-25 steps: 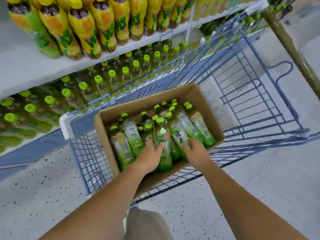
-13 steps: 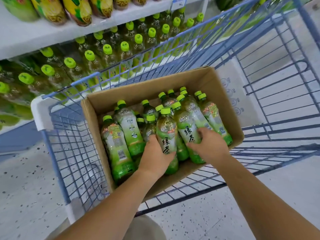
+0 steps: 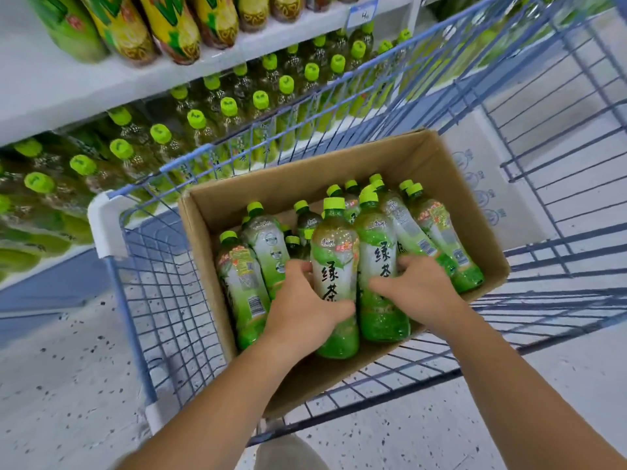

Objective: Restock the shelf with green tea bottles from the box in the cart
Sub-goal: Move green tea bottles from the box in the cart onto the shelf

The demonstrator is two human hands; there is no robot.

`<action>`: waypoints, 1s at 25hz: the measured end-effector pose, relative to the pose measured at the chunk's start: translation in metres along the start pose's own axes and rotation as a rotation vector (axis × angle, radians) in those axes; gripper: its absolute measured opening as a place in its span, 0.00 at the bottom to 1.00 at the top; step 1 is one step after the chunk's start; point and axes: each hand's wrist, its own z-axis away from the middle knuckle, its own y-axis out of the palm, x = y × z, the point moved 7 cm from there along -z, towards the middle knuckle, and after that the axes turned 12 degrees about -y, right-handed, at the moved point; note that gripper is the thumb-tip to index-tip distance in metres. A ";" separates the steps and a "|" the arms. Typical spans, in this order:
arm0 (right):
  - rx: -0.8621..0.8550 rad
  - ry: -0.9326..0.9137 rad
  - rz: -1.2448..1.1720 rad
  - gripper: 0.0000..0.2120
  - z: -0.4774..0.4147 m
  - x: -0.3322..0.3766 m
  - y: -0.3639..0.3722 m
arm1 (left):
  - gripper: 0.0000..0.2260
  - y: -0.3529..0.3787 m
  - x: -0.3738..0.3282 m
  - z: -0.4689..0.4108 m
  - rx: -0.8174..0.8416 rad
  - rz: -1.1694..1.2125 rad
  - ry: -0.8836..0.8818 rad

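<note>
An open cardboard box stands in a blue wire cart and holds several green tea bottles with lime caps. My left hand is wrapped around the lower half of one green tea bottle at the box's middle. Beside it, my right hand grips a second green tea bottle from the right. Both bottles are tilted, caps pointing away from me. The lower shelf behind the cart carries rows of the same green tea bottles.
The upper shelf holds large yellow-and-green bottles. A flat white carton lies in the cart to the right of the box. Speckled grey floor lies to the left of and below the cart.
Both hands have closed around their bottles and raised them slightly above the others. The view has moved closer to the box.
</note>
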 end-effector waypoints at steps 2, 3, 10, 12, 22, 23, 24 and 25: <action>-0.031 -0.016 -0.078 0.10 0.013 0.016 0.003 | 0.33 -0.026 0.000 0.012 0.005 0.035 0.027; -0.045 -0.038 -0.101 0.10 0.020 0.029 0.008 | 0.31 -0.042 0.001 0.018 -0.001 0.046 0.051; -0.141 -0.235 -0.298 0.07 0.069 0.150 0.058 | 0.24 -0.170 -0.002 0.077 -0.029 0.110 0.255; -0.142 -0.316 -0.317 0.10 0.084 0.195 0.078 | 0.22 -0.218 -0.001 0.095 -0.065 0.097 0.289; -0.149 -0.489 -0.308 0.11 0.082 0.379 0.215 | 0.18 -0.464 0.033 0.087 -0.335 -0.045 0.333; -0.150 -0.500 -0.305 0.10 0.076 0.394 0.227 | 0.18 -0.486 0.036 0.078 -0.376 -0.061 0.331; -0.145 -0.507 -0.297 0.11 0.068 0.408 0.237 | 0.18 -0.504 0.038 0.070 -0.410 -0.071 0.329; -0.137 -0.511 -0.287 0.13 0.059 0.420 0.246 | 0.18 -0.519 0.040 0.061 -0.437 -0.074 0.324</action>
